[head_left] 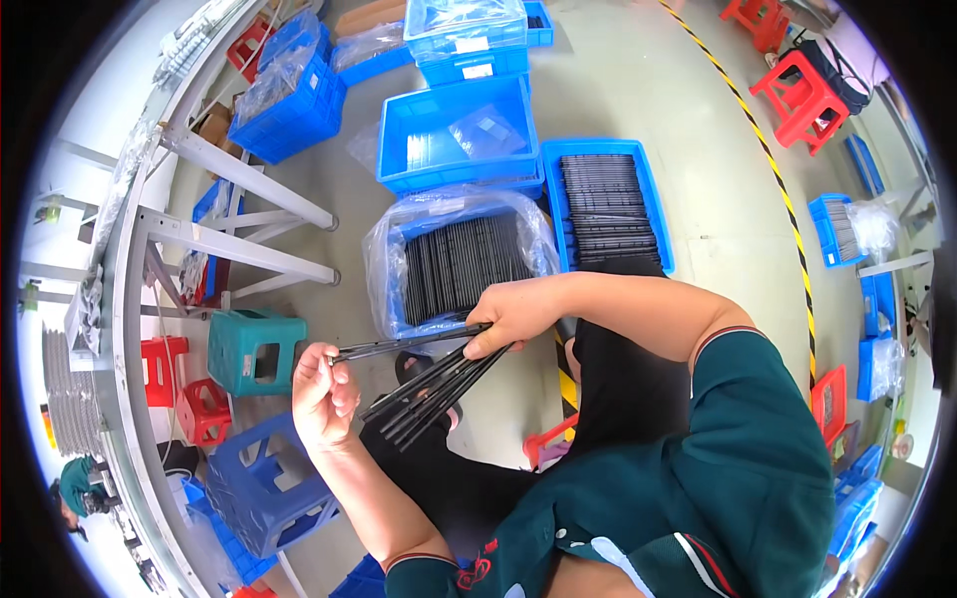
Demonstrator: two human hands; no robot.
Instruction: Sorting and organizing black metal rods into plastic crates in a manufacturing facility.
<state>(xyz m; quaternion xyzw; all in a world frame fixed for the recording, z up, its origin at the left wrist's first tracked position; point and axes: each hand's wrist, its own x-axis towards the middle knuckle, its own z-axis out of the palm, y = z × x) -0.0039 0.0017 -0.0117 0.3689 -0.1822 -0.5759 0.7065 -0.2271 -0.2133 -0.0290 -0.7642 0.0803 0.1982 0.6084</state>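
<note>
A bundle of thin black rods (439, 391) fans out from my right hand (513, 317), whose fingers are wrapped round it. One or two rods stand apart from the rest and reach left. My left hand (324, 389) pinches their far end between thumb and fingertips. Just beyond my hands is a blue bin lined with clear plastic (394, 289), holding a row of black rods (464, 264). To its right lies a shallow blue bin (659, 224) filled with stacked black rods (605, 194).
Behind the lined bin stands a blue bin (389, 149) with a clear bag inside. White table legs (239, 244), a green stool (229, 349) and a blue stool (239, 508) are on the left. A yellow-black floor line (768, 154) and red stool (797, 95) are on the right.
</note>
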